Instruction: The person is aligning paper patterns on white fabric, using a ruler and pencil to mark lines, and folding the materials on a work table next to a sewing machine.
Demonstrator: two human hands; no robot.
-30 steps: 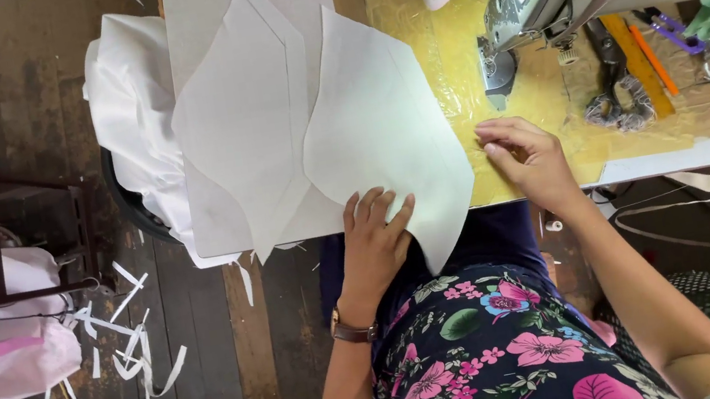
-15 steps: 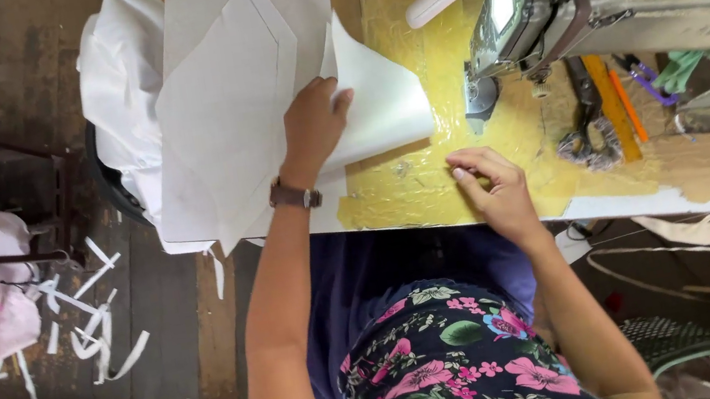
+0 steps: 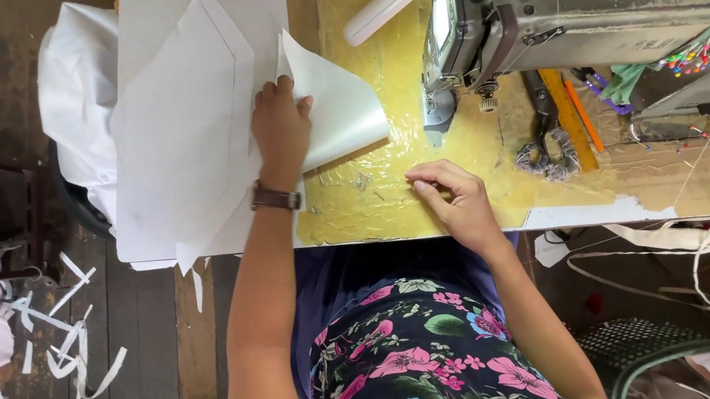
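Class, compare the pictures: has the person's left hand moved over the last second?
Yes. The left hand went from the table's near edge up onto the white cut piece, away from the body and toward the sewing machine.

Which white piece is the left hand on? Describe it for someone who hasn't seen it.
Start at the grey sewing machine on the yellow table. Left of its needle end lies a curled white piece, under the left hand. Its neighbours lie flat.

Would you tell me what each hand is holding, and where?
The left hand grips the folded white sheet at its left edge. The right hand rests pinched on the table; any held object is indiscernible.
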